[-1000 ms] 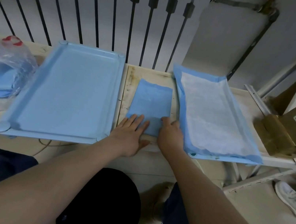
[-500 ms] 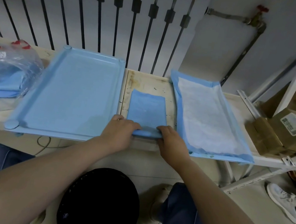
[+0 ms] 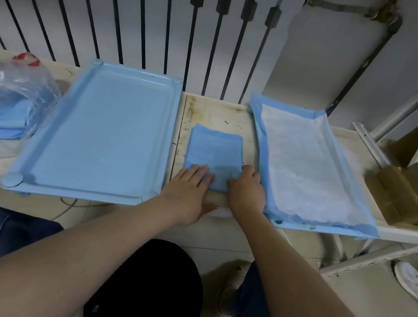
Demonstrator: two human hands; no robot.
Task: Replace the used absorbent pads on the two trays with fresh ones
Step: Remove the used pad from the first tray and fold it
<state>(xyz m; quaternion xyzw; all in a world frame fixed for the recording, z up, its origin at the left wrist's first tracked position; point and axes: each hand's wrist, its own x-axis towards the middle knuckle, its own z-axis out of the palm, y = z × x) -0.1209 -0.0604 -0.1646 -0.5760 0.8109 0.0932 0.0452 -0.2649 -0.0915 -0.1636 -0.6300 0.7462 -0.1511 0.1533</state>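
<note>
Blue folded pad (image 3: 214, 153), head view: lying on the wooden shelf (image 3: 217, 116) between the bare left tray (image 3: 103, 129) and the right tray (image 3: 301, 226), which is carrying a spread pad (image 3: 307, 167) hiding most of it. My left hand (image 3: 190, 188) is pressing flat, fingers straight, on the near left corner. My right hand (image 3: 246, 191) is curling at the near right edge; whether it is pinching, I cannot tell. Risk: an uneven pull may be dragging the pad off the shelf's front. Bag of pads (image 3: 2, 100), far left: cut off, count unreadable.
</note>
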